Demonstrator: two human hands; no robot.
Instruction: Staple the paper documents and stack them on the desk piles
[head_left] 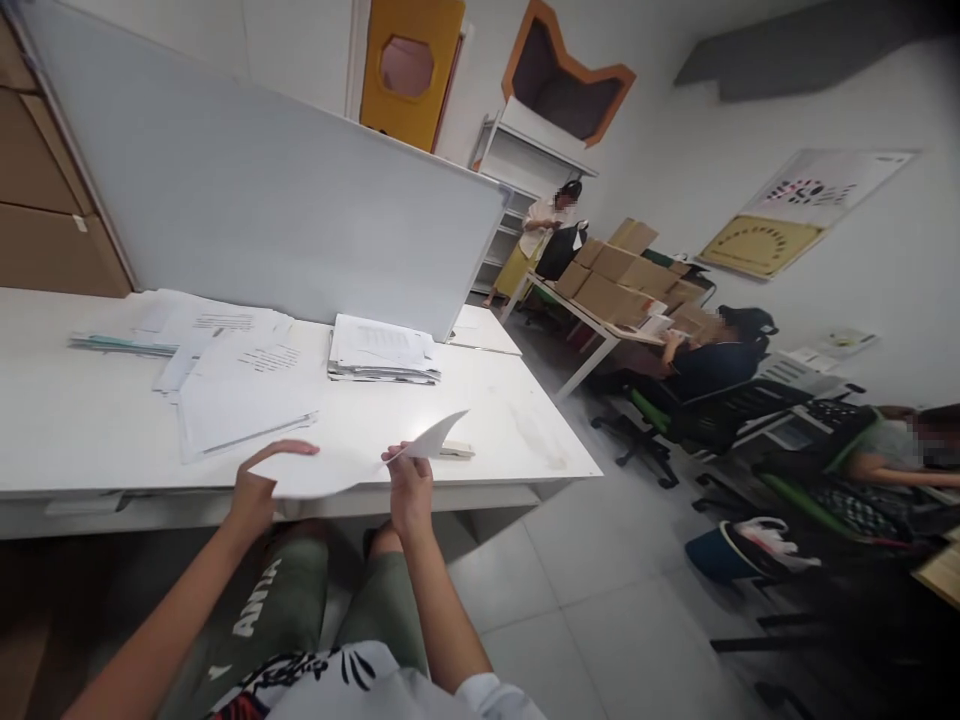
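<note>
A blank white sheet of paper [319, 474] is held between my two hands above the front edge of the white desk [517, 440]. My left hand [259, 490] grips its left side, fingers stretched over the top and thumb beneath. On the other side, my right hand [410, 485] pinches the sheet, whose right corner curls upward. Just behind my right hand lies a small pale object [456, 451], partly covered by the paper. Beyond my left hand are loose printed papers [232, 385], spread and overlapping.
A neat paper stack [385, 350] stands against the grey divider panel [277, 200]. Brown cardboard boxes [60, 220] rise at the left. To the right are a table with boxes [615, 285], a blue bin [720, 553], office chairs, and several people seated or standing.
</note>
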